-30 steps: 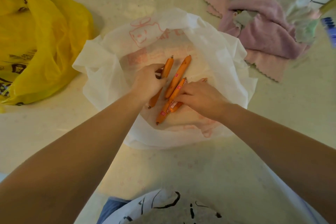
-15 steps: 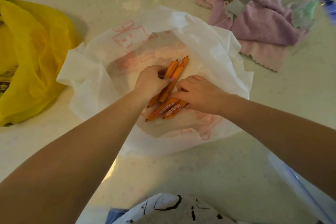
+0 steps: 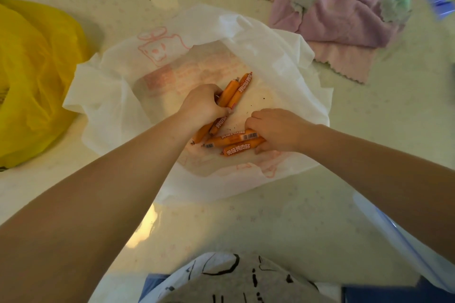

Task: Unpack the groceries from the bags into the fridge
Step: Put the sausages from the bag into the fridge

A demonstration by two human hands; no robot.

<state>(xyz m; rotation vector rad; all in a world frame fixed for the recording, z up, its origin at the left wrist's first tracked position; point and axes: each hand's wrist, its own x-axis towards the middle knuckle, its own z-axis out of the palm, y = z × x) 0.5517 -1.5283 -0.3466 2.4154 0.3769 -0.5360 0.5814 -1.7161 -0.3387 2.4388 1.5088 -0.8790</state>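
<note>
1. Open plastic bag: centre of the frame, spread on the floor.
2. Wrapped sausages: inside the open plastic bag, at its middle.
3. Left hand: in the bag, on the upper sausages.
4. Right hand: in the bag, on the lower sausages, right of the left hand.
5. Second plastic bag: left edge of the frame, beside the open bag.
6. Cloth pile: upper right of the frame, behind the open bag.

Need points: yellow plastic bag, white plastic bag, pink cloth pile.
yellow plastic bag (image 3: 32, 76), head view, crumpled middle.
white plastic bag (image 3: 108, 86), head view, left rim.
pink cloth pile (image 3: 339, 19), head view, middle fold.
</note>
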